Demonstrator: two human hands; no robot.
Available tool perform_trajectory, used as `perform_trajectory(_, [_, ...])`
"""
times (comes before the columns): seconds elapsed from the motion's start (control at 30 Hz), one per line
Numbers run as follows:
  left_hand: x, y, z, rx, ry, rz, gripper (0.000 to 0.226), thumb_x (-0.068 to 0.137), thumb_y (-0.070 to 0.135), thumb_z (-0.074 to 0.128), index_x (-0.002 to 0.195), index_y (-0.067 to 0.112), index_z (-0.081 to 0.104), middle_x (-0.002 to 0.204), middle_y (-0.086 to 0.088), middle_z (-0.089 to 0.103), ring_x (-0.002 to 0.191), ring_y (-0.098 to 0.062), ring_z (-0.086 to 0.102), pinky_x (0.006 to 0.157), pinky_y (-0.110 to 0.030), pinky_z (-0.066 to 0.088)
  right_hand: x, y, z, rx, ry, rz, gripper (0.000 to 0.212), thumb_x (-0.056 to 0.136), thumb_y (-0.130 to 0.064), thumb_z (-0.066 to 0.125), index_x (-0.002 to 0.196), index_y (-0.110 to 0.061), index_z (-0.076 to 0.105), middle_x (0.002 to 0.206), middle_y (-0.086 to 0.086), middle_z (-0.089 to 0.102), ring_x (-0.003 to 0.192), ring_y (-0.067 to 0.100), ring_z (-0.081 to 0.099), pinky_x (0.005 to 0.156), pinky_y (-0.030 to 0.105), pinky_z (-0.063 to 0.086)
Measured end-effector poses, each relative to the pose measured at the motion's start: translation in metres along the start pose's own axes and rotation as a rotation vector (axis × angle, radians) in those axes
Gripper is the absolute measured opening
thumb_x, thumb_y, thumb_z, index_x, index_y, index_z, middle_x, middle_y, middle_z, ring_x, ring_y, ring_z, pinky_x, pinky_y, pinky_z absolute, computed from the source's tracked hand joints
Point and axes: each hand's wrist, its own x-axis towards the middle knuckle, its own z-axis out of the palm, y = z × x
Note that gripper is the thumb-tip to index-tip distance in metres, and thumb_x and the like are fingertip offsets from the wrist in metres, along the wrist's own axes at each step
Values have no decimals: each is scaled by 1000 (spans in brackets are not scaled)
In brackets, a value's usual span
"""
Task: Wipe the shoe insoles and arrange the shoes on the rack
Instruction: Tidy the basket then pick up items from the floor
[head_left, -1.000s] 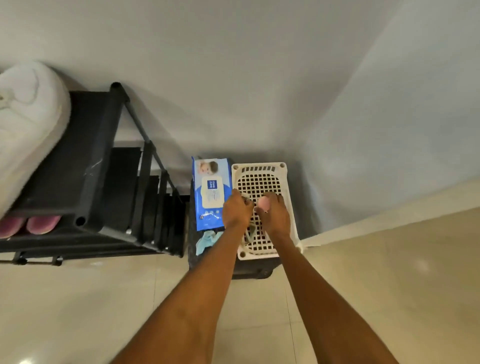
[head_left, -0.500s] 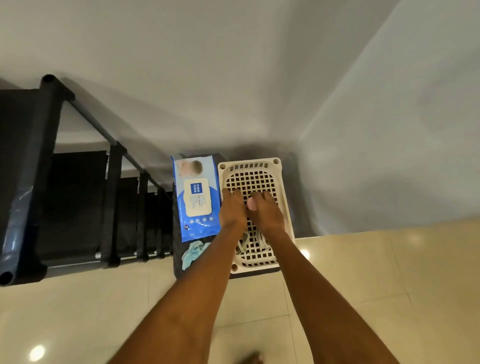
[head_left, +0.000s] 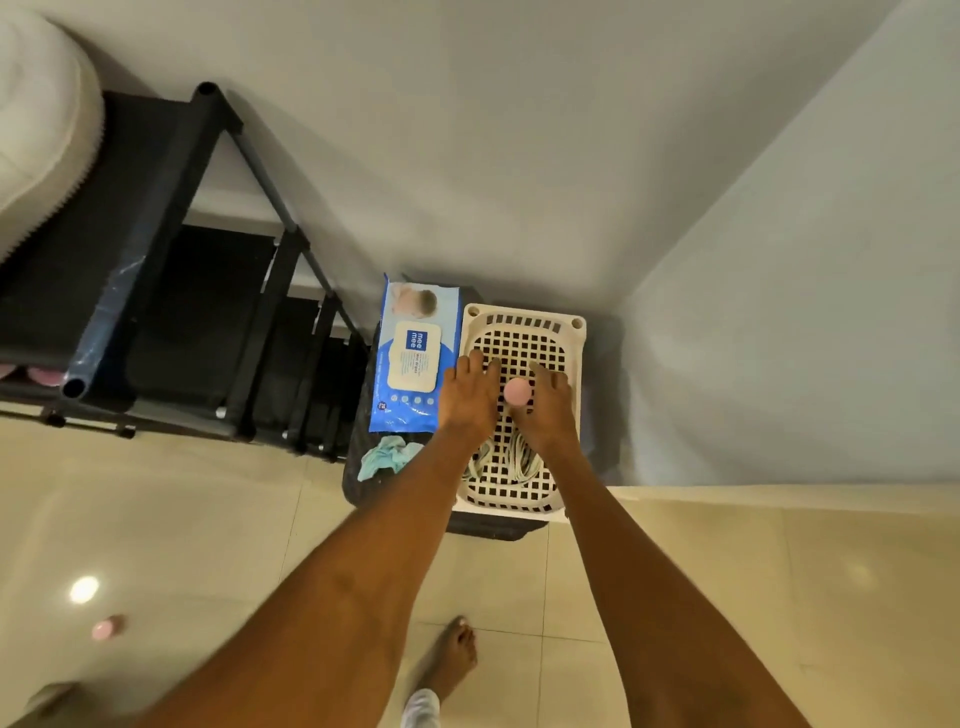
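Note:
A black shoe rack (head_left: 208, 260) stands at the left against the wall. A white shoe (head_left: 36, 130) lies on its top shelf, and pink shoes (head_left: 36, 371) show on a lower shelf. A blue wet-wipes pack (head_left: 415, 358) lies beside a white perforated basket (head_left: 524, 322). Both of my hands reach into the basket. My left hand (head_left: 467, 397) has straight fingers resting over the grid. Beside it, my right hand (head_left: 545, 410) holds a small pink round object (head_left: 518, 391) at its thumb side. White laces (head_left: 519, 457) lie in the basket under my wrists.
The wipes and basket sit on a dark low stand (head_left: 358, 467) in the room's corner. A light blue cloth (head_left: 387, 454) lies in front of the wipes. My bare foot (head_left: 449, 660) is on the glossy tiled floor, and a small pink item (head_left: 106, 629) lies at the lower left.
Both hands have stayed over the basket with the pink object between them. My view has shifted, bringing the white shoe and my foot into sight.

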Motion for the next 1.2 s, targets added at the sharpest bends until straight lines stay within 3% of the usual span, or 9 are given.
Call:
perform_trajectory(0.13, [-31, -2, -10, -127, 105, -57, 45, 96, 27, 46, 137, 13, 34, 138, -10, 39, 124, -25, 40, 101, -37, 36, -34, -9, -6, 29, 98, -103, 47, 90, -11, 57, 135, -15, 42, 138, 7, 41, 129, 23, 38, 102, 32, 38])
perform_trajectory(0.27, [-85, -18, -13, -217, 109, -210, 41, 99, 28, 38, 137, 14, 34, 141, -9, 38, 129, -25, 38, 105, -37, 34, -78, -33, 13, 18, 97, -239, 39, 90, -9, 55, 128, -9, 50, 135, 12, 47, 126, 27, 44, 103, 42, 40])
perform_trajectory(0.33, [-115, -40, -10, -239, 90, -316, 39, 99, 29, 36, 135, 16, 38, 139, -7, 41, 129, -24, 39, 103, -36, 33, -100, -53, 33, 30, 23, -312, 35, 86, -6, 56, 121, -8, 55, 129, 14, 51, 123, 29, 44, 101, 44, 41])
perform_trajectory(0.4, [-144, -65, -6, -247, 103, -413, 35, 94, 32, 40, 125, 17, 49, 124, -5, 51, 115, -24, 50, 94, -35, 39, -120, -73, 54, 26, -83, -362, 34, 84, -6, 57, 117, -9, 57, 121, 13, 53, 116, 29, 48, 96, 43, 43])
perform_trajectory(0.5, [-180, -97, 2, -265, 158, -533, 29, 89, 35, 43, 105, 18, 60, 102, -3, 60, 91, -25, 61, 76, -37, 48, -145, -99, 83, -24, -167, -400, 29, 89, -11, 55, 118, -14, 57, 121, 9, 53, 115, 23, 50, 96, 31, 40])
perform_trajectory(0.67, [-237, -162, 23, -391, 137, -763, 31, 100, 28, 34, 122, 15, 51, 123, -6, 52, 109, -24, 50, 93, -36, 40, -182, -139, 145, -111, -370, -504, 36, 92, -10, 50, 127, -17, 53, 130, 3, 47, 120, 17, 47, 94, 26, 40])
perform_trajectory(0.8, [-278, -213, 51, -449, 112, -906, 34, 101, 29, 30, 128, 16, 47, 127, -6, 49, 112, -23, 48, 95, -35, 37, -202, -159, 209, -174, -518, -520, 37, 93, -11, 50, 128, -24, 50, 134, -2, 44, 115, 16, 51, 82, 23, 43])
perform_trajectory(1.0, [-339, -296, 82, -562, 60, -1125, 34, 101, 32, 29, 129, 19, 43, 127, -4, 48, 115, -22, 47, 96, -35, 36, -236, -206, 298, -294, -646, -557, 36, 93, -10, 50, 127, -23, 49, 132, -2, 46, 113, 15, 53, 76, 19, 42])
perform_trajectory(1.2, [-388, -399, 109, -696, 96, -1303, 31, 101, 31, 29, 127, 20, 42, 124, -1, 49, 110, -18, 48, 94, -30, 38, -275, -280, 400, -424, -799, -663, 34, 94, -13, 51, 126, -24, 48, 130, -5, 47, 108, 10, 53, 81, 18, 49])
